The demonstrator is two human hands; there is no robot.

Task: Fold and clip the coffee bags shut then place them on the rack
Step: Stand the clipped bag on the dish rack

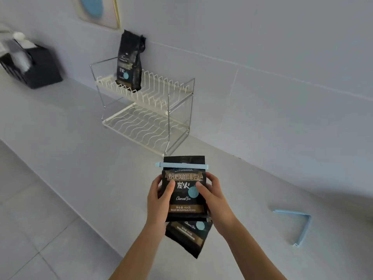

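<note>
You are holding a black coffee bag (184,197) upright in the lower centre of the frame, with its printed face turned toward the camera. Your left hand (160,196) is gripping the bag's left edge, with the thumb lying across the front and the fingers curling behind. Your right hand (214,196) is gripping the right edge the same way, its thumb pressing just beside the round blue label. A pale blue clip (181,165) is sitting closed across the bag just below its top edge, running level and overhanging both sides.

A second coffee bag (189,237) is lying tilted on the counter (80,148) directly below the held one, partly hidden by it. Whether the two bags are touching cannot be told from this view.

A third coffee bag (129,65) is standing upright on the upper tier of the rack (173,87), at the left end of that tier, with its crumpled top leaning near the wall (262,37). No clip is showing on it from this angle. The two-tier wire rack is standing on the counter against the wall, above and left of your hands.

A second blue clip (298,225) is lying hinged open in a V on the counter at the lower right, well apart from your hands.

A black holder (38,67) is standing at the upper left. It is blurred, and the pale items in it may be paper. A framed picture (96,11) is hanging on the wall at the top left.
</note>
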